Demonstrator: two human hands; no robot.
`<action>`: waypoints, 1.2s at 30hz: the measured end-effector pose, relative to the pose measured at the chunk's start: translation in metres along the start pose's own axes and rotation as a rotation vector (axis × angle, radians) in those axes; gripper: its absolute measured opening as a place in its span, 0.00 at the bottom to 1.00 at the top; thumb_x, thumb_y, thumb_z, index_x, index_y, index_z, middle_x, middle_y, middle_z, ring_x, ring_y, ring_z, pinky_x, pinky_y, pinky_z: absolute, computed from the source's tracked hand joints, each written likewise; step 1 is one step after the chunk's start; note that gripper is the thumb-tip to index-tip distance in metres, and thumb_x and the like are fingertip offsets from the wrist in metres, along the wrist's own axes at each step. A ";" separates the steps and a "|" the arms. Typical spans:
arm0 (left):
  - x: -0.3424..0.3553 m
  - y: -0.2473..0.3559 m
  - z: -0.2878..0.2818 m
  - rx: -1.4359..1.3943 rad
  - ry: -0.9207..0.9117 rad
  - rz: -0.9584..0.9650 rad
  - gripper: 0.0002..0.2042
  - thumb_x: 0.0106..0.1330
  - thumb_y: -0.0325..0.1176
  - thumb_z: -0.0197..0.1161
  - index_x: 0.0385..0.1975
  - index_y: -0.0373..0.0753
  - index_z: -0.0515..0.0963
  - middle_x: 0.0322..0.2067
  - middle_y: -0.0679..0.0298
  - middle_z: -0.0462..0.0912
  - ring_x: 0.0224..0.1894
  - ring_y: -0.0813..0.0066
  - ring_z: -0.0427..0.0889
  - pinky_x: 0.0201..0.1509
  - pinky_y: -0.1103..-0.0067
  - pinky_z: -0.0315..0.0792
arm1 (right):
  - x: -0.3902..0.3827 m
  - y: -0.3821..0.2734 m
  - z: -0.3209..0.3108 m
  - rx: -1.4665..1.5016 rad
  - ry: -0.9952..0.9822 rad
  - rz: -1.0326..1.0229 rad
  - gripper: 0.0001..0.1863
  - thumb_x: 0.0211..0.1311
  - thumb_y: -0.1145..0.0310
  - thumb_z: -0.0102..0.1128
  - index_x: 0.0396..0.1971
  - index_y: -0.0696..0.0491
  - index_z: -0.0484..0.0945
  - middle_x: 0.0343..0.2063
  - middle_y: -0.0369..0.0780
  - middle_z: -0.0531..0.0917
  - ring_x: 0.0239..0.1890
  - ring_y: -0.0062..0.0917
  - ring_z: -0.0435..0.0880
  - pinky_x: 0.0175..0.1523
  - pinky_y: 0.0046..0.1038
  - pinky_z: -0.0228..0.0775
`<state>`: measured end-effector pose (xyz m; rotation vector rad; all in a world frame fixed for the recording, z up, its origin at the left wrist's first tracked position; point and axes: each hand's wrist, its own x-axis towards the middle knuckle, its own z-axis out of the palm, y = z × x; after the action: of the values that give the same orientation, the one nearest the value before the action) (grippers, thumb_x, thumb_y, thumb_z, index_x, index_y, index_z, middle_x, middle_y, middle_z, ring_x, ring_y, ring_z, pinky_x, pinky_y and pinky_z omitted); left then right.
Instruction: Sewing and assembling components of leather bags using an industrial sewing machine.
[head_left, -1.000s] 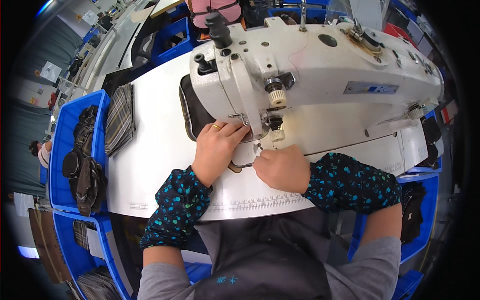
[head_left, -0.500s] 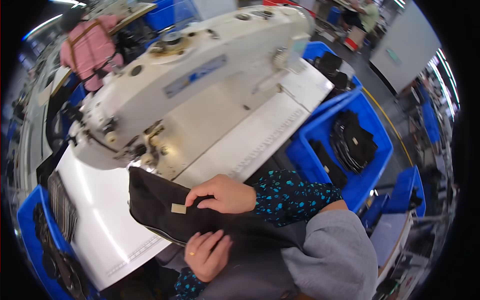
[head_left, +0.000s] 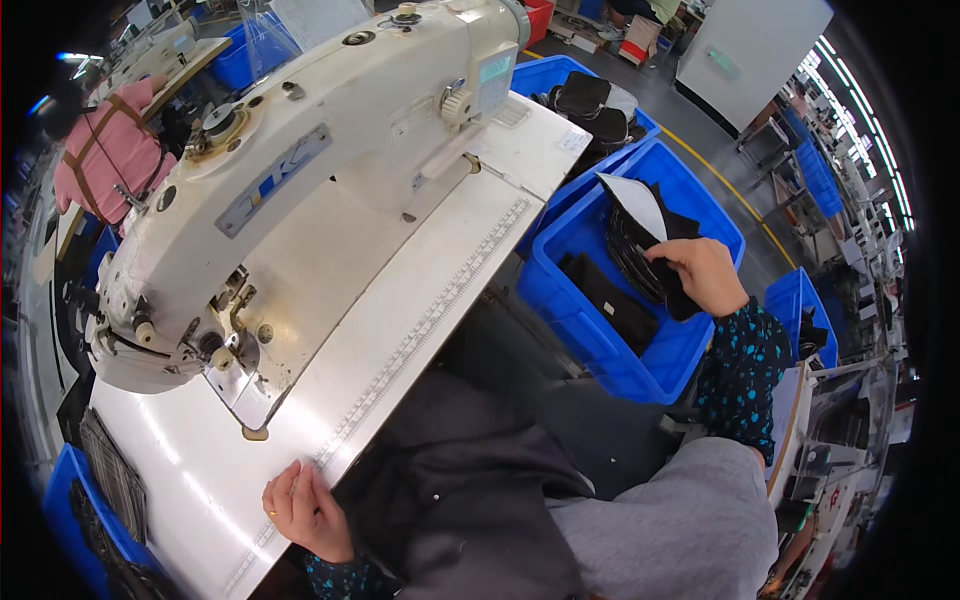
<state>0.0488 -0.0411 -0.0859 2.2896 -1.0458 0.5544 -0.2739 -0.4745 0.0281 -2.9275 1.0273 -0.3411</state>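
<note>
My right hand (head_left: 705, 270) reaches into a blue bin (head_left: 570, 330) on the right. Its thumb and fingers pinch a black fabric piece (head_left: 638, 205), whose raised flap shows a white face. Under it lies a stack of black pieces (head_left: 628, 255) with shiny edges. Beside the stack is a flat black fabric piece (head_left: 605, 300) with a small pale label. My left hand (head_left: 305, 508) rests on the near edge of the white sewing table (head_left: 370, 370), its fingers loosely bent and holding nothing.
A white sewing machine (head_left: 300, 150) stands across the table. Behind the near bin, another blue bin (head_left: 540, 75) holds black pouches. At the far left, a blue bin (head_left: 65, 480) holds dark pieces beside striped fabric (head_left: 112, 465). A person in pink (head_left: 115, 155) sits beyond.
My right hand has gone from the table to the bin on the right. The labelled black piece has left the table. My left hand has moved left onto the table edge.
</note>
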 end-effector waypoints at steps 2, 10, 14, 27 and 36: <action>0.003 0.001 -0.001 -0.023 0.009 -0.014 0.08 0.59 0.21 0.70 0.38 0.36 0.86 0.42 0.57 0.85 0.47 0.54 0.81 0.58 0.63 0.72 | -0.005 0.037 0.021 0.345 -0.169 0.046 0.19 0.51 0.85 0.63 0.45 0.54 0.86 0.37 0.46 0.88 0.41 0.41 0.87 0.50 0.31 0.77; 0.011 -0.004 -0.012 -0.063 -0.050 -0.054 0.10 0.58 0.25 0.70 0.40 0.42 0.85 0.41 0.66 0.85 0.44 0.64 0.82 0.57 0.61 0.71 | -0.068 0.142 0.240 0.330 -0.459 0.270 0.49 0.57 0.59 0.75 0.76 0.51 0.57 0.73 0.55 0.62 0.75 0.44 0.62 0.77 0.40 0.53; 0.015 -0.014 -0.021 -0.166 -0.035 -0.067 0.10 0.59 0.28 0.71 0.40 0.44 0.85 0.45 0.65 0.85 0.47 0.65 0.82 0.57 0.64 0.71 | -0.065 0.164 0.338 0.290 -0.803 0.116 0.34 0.64 0.62 0.68 0.67 0.52 0.63 0.63 0.52 0.70 0.66 0.45 0.69 0.71 0.38 0.60; 0.073 -0.307 -0.139 0.433 0.166 -0.529 0.11 0.69 0.34 0.62 0.46 0.38 0.83 0.47 0.56 0.84 0.50 0.53 0.80 0.54 0.63 0.75 | 0.038 -0.002 0.118 0.190 0.170 0.071 0.19 0.71 0.58 0.61 0.43 0.63 0.85 0.40 0.52 0.88 0.41 0.45 0.87 0.49 0.38 0.78; 0.066 -0.380 -0.154 -0.004 0.013 -0.798 0.11 0.63 0.37 0.72 0.37 0.37 0.83 0.29 0.57 0.85 0.35 0.63 0.82 0.42 0.69 0.75 | 0.078 -0.097 0.116 0.194 -0.101 -0.473 0.18 0.74 0.64 0.58 0.54 0.62 0.80 0.53 0.56 0.82 0.56 0.45 0.82 0.64 0.39 0.71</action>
<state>0.3648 0.2265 -0.0505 2.4343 -0.0681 0.2265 -0.1305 -0.4530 -0.0606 -2.9358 0.2605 -0.2754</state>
